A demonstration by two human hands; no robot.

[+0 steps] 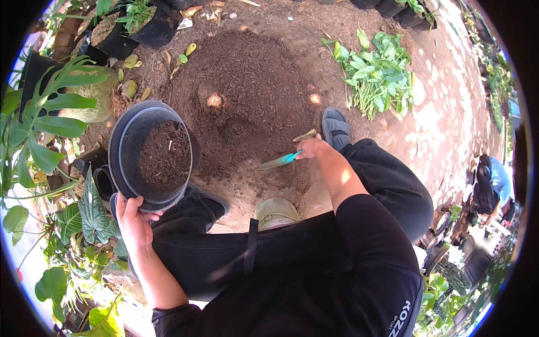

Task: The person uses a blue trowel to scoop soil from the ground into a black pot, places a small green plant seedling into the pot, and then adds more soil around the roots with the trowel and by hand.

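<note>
My left hand (135, 219) grips the near rim of a black plastic plant pot (128, 145), tilted so that its mouth faces me. Dark soil (165, 158) fills part of the pot, with a small white bit on it. In my right hand (311, 147) is a hand trowel (280, 161) with a turquoise handle end and a soil-dusted blade pointing left. The blade is low over the near edge of a broad mound of dark, loose soil (252, 76); whether it touches the ground I cannot tell. A shallow hollow (238, 129) marks the mound's near side.
A heap of cut green leafy stems (379, 71) lies right of the mound. Potted plants and a large split-leaf plant (63, 101) crowd the left. Black grow bags (404, 14) stand at the back right. Another person (492, 185) is bent over at the far right.
</note>
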